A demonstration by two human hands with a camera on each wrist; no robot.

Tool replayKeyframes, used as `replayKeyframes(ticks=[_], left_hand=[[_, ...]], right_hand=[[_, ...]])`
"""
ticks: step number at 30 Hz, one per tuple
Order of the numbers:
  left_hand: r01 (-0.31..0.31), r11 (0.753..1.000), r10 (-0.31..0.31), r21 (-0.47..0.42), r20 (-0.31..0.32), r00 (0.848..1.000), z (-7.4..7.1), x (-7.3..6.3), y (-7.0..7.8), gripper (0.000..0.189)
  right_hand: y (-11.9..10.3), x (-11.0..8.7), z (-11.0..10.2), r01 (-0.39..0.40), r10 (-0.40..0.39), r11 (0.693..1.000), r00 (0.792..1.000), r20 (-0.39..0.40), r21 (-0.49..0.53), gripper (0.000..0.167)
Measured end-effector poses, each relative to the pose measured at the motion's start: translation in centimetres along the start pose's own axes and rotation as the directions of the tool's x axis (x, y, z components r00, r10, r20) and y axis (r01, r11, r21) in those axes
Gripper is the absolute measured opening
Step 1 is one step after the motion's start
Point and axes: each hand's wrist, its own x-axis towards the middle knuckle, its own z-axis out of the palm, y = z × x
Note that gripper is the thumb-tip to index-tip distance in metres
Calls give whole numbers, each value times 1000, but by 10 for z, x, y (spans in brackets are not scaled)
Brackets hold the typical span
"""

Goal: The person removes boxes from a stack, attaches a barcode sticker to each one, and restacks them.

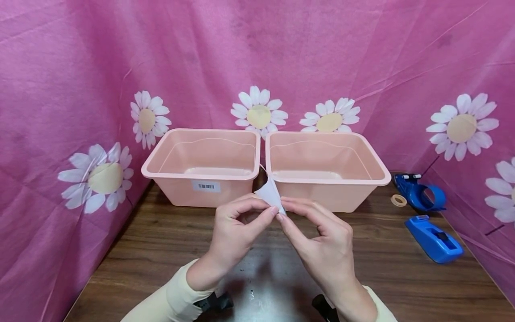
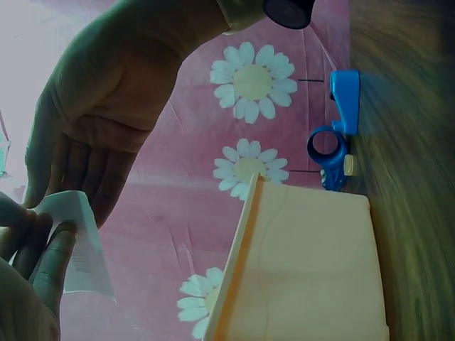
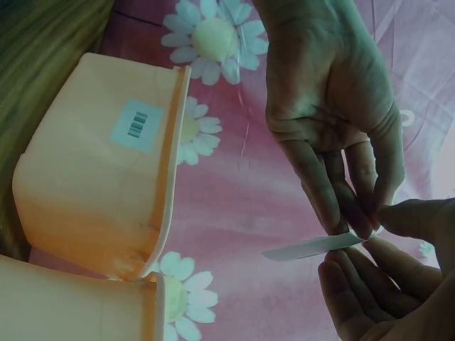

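Between both hands, a small white paper label (image 1: 268,193) is held up in front of the gap between two pink bins. My left hand (image 1: 237,235) pinches it between thumb and fingers. From the other side, my right hand (image 1: 327,243) pinches the label's lower corner, its fingertips meeting the left ones. Faint barcode lines show through the label (image 2: 84,252) in the left wrist view. The left bin (image 1: 201,197) has a barcode label (image 1: 206,186) stuck on its front; the right bin (image 1: 318,197) has a plain front.
On the table's right side lie a blue tape dispenser (image 1: 436,241), another blue dispenser with a round ring (image 1: 432,199) and a small tan tape roll (image 1: 398,200). A pink cloth with daisies (image 1: 257,53) hangs behind and beside the brown wooden table (image 1: 153,259).
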Motion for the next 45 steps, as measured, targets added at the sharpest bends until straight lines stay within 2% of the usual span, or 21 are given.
replayKeyframes(ticks=[8,16,22,27,33,38,45], left_hand=[[-35,999,35,18,38,999,-2,3,0,4],[-62,997,60,40,48,997,-2,3,-1,4],[-38,998,37,57,21,999,-2,0,-2,4],[-2,998,3,58,-21,1000,-1,0,-1,7],[-20,998,19,51,16,1000,-1,0,-1,3],[-54,995,51,80,50,997,-2,2,-1,2],[-71,985,62,159,64,996,-4,2,-1,6]], right_hand=[[0,1,-1,-32,31,998,999,17,58,29],[-3,2,-3,-133,125,979,990,59,153,29],[-4,2,-4,-167,155,971,985,80,170,26],[-4,1,-3,-121,116,987,992,51,106,21],[-3,1,-2,-18,18,1000,1000,-1,-14,20],[-3,0,-2,21,-22,999,1000,-11,-31,23],[-2,0,-3,42,-43,999,999,-8,-31,25]])
